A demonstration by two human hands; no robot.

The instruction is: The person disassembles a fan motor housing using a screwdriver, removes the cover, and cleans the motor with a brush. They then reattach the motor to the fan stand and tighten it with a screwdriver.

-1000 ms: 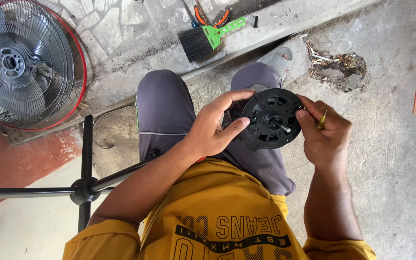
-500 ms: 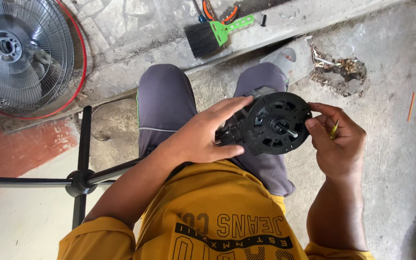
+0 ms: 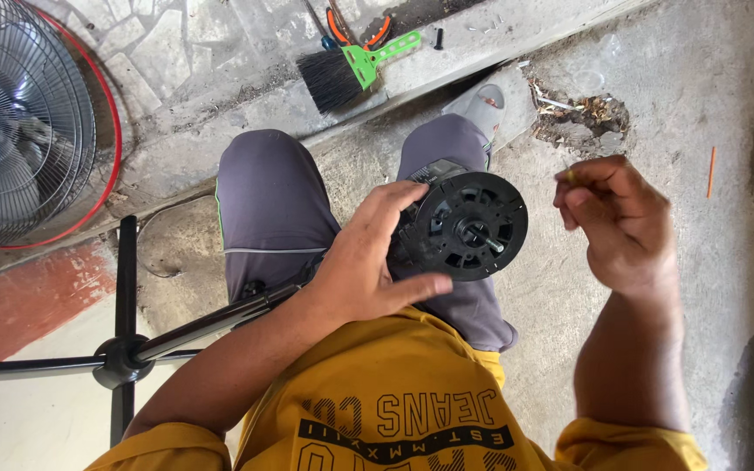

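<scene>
1. The person sits with a black fan motor (image 3: pixel 464 228) resting on the lap, its round slotted face and short metal shaft turned upward.
2. The left hand (image 3: pixel 368 262) lies spread over the motor's near side, fingers curled round the housing to steady it.
3. The right hand (image 3: pixel 617 222) hovers just beside the motor, thumb and fingertips pinched on something small and yellowish; I cannot tell what.
4. It looks like fitting work at the shaft face; the next move calls for a steady motor and fine aim at the centre.
5. On the rough concrete floor: a wire fan guard (image 3: pixel 19 122) with a red rim, a bristly brush (image 3: pixel 351 74) with a green handle, and a black stand (image 3: pixel 119 358).
</scene>
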